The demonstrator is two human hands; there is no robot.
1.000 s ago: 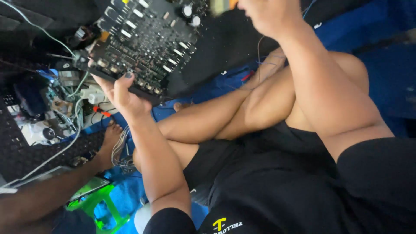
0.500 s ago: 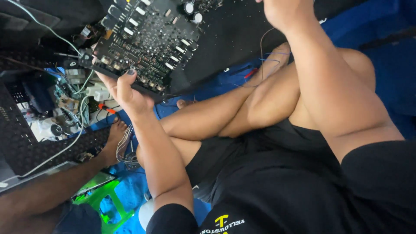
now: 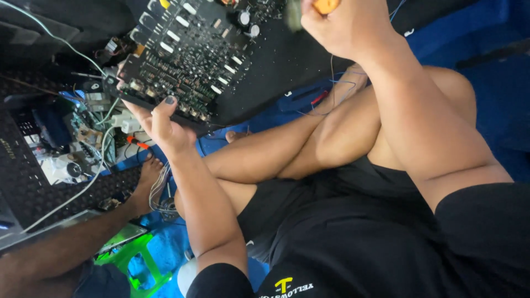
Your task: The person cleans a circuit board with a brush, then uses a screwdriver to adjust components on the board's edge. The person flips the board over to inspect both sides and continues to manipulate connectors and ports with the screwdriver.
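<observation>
The left hand (image 3: 157, 124) has its grip clamped on the near edge of the circuit board (image 3: 187, 55), thumb on top among the parts. The right hand (image 3: 342, 27) is closed around an orange-handled tool (image 3: 326, 5), just right of the board. The board is tilted above the crossed legs. It is better to hold the board only by its edge and keep it steady while the tool tip works.
</observation>
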